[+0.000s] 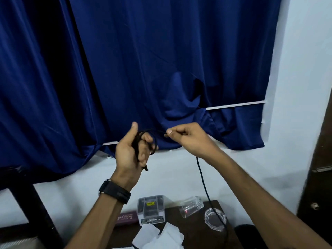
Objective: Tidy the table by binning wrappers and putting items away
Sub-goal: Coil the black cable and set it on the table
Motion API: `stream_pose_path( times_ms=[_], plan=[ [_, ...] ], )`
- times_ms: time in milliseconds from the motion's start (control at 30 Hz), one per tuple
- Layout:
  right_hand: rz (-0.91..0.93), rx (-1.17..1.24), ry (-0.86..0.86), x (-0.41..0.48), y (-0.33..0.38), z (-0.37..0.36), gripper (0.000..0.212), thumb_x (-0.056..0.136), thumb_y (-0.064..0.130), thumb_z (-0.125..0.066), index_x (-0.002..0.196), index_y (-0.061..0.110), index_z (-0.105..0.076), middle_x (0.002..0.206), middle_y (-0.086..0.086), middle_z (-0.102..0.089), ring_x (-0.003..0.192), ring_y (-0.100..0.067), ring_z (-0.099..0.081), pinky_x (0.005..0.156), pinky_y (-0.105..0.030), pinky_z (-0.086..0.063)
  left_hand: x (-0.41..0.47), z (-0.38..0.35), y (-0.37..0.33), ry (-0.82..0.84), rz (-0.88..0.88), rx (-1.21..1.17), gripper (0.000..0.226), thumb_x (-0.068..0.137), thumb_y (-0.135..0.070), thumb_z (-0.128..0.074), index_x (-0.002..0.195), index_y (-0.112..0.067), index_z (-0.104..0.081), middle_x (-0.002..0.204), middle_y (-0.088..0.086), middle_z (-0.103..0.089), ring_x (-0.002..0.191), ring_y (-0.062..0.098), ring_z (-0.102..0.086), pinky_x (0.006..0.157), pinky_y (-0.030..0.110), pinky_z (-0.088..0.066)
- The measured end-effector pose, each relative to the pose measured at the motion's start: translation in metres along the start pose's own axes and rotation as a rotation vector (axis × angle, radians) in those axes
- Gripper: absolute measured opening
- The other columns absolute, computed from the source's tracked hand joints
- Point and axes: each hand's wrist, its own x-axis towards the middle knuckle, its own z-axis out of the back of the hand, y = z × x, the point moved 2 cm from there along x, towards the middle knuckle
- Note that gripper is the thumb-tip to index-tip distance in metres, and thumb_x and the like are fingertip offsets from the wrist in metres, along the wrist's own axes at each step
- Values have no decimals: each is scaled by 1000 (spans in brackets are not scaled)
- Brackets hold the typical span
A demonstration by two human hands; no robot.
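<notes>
A black cable (203, 178) is raised in front of the blue curtain. Its coils are looped round the fingers of my left hand (130, 151), which holds them, and a short plug end dangles below the palm. My right hand (186, 139) pinches the cable between thumb and forefinger just right of the coils. From under my right wrist the cable drops down to the dark wooden table (195, 229) and runs across a glass ashtray (214, 220).
On the table lie crumpled white papers (161, 236), a clear plastic box (150, 209), a maroon case (125, 217) and a tipped-over drinking glass (191, 207). A dark bed frame (27, 194) stands at left, a brown door (321, 168) at right.
</notes>
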Motion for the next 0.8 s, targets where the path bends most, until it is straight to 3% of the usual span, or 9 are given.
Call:
stream_pose_path(
  times_ms=[100, 167, 267, 333, 433, 467, 667, 733, 800],
  plan=[
    [34, -38, -7, -4, 0, -6, 33, 97, 44, -63, 95, 15, -78, 59, 9, -55, 61, -8, -50, 66, -30, -42, 2, 2, 1, -10, 0, -101, 59, 108, -40, -37, 65, -4, -56, 30, 0, -34, 25, 8, -35, 41, 13, -41],
    [36, 9, 2, -9, 5, -8, 37, 98, 43, -61, 98, 9, -75, 61, 6, -43, 60, -6, -41, 63, -28, -37, 6, 8, 4, -10, -18, -47, 64, 107, -40, -40, 58, -5, -60, 38, -1, -47, 28, 8, -36, 56, 18, -42],
    [-15, 243, 107, -17, 14, -8, 27, 97, 40, -67, 101, 15, -76, 55, 17, -43, 50, 1, -40, 52, -13, -34, 12, 13, 8, -22, -20, 92, 55, 106, -40, -43, 72, -4, -66, 39, -3, -51, 29, 6, -29, 53, 17, -40],
    [14, 290, 189, -22, 20, -12, 29, 94, 33, -72, 101, 5, -74, 54, 17, -45, 49, 1, -41, 51, -9, -32, 17, 13, 12, -15, 9, 112, 54, 105, -40, -45, 71, -8, -72, 34, -2, -42, 28, 6, -26, 45, 13, -37],
    [31, 282, 182, -21, 19, -21, 33, 90, 27, -77, 89, -5, -70, 65, 2, -50, 62, -5, -42, 61, -19, -32, 19, 14, 16, 69, 72, 49, 54, 95, -51, -52, 63, -14, -73, 31, -2, -34, 31, 8, -27, 75, 23, -35],
    [16, 294, 174, -20, 17, -23, 29, 91, 24, -76, 85, -3, -69, 63, 3, -52, 61, -3, -43, 61, -18, -33, 18, 14, 16, 79, 94, 38, 54, 92, -55, -53, 61, -14, -71, 31, -2, -33, 31, 8, -27, 75, 26, -32],
    [-49, 224, 248, -17, 13, -22, 15, 88, 4, -70, 75, 11, -73, 55, 14, -61, 55, 5, -50, 61, -11, -41, 3, 8, 6, 191, 322, -164, 66, 94, -55, -51, 55, -4, -60, 27, -3, -29, 18, 7, -25, 38, 17, -33],
    [-47, 155, 293, -18, 8, -28, 8, 83, 9, -71, 77, 11, -76, 75, 2, -73, 74, -3, -59, 81, -31, -55, -3, 4, 4, 289, 428, -96, 63, 94, -52, -50, 58, -2, -62, 27, -1, -32, 15, 6, -24, 32, 15, -27],
    [-28, 136, 321, -21, 6, -32, 14, 79, 23, -70, 74, 10, -71, 81, -1, -71, 82, -8, -59, 94, -53, -54, -6, 2, 4, 387, 478, 14, 62, 94, -52, -48, 68, 0, -68, 27, 0, -31, 15, 6, -23, 30, 15, -28]
  ],
)
